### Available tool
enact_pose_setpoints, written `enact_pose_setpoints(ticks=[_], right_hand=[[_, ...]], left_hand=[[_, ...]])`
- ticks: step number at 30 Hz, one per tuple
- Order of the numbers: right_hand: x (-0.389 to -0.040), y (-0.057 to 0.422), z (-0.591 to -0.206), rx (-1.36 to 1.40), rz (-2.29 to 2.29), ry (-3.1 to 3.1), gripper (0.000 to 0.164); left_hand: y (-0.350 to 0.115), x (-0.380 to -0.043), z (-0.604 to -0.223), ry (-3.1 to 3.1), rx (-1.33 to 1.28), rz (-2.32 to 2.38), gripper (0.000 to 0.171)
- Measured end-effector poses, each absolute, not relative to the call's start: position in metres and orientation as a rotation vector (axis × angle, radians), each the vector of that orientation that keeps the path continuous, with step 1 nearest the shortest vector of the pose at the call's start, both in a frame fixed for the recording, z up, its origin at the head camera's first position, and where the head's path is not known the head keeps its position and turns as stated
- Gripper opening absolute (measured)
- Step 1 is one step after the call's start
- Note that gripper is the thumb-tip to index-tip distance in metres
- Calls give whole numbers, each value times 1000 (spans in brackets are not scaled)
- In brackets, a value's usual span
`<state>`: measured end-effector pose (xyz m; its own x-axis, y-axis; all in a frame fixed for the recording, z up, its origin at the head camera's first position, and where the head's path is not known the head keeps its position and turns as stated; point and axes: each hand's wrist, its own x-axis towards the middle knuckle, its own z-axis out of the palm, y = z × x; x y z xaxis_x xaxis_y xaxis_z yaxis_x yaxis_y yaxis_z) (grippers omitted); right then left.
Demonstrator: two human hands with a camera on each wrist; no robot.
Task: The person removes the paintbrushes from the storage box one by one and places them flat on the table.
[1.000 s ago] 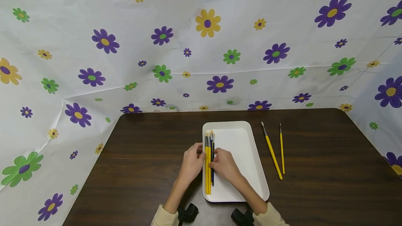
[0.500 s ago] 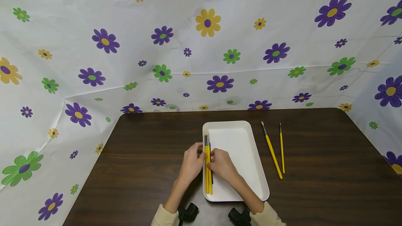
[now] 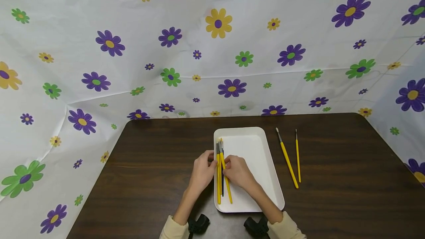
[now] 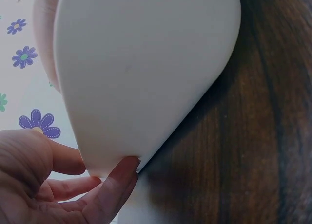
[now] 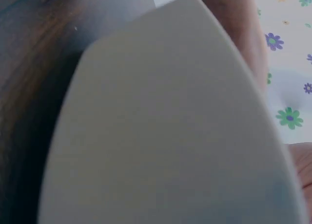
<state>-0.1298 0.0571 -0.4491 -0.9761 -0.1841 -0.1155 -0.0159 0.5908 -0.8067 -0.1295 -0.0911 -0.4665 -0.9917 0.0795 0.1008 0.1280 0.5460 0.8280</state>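
Note:
A white tray lies on the table in the head view. My left hand grips its left wall, thumb over the rim; in the left wrist view its fingers curl against the tray's outer side. My right hand pinches a yellow paintbrush by the handle, its lower end slanting right inside the tray. Along the left wall lies another yellow paintbrush. A dark blue paintbrush shows between the two, partly hidden. The right wrist view is mostly filled by the tray's outer side.
Two yellow paintbrushes, a thicker one and a thinner one, lie on the brown table right of the tray. A flowered cloth hangs behind the table. Black wrist mounts sit at both cuffs.
The right hand has shifted slightly right, and the yellow paintbrush has swung from upright alongside the other to a slant, uncovering the dark blue handle. The left hand stays at the tray wall.

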Motion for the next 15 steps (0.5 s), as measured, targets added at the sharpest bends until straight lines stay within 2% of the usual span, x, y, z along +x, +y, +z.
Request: enact_pose_setpoints(ticks=[15], right_hand=[[-131,85,-417,-58,-1515,2547,28]], left_hand=[[-90,-131,-468,-2715,-145,-1503,31]])
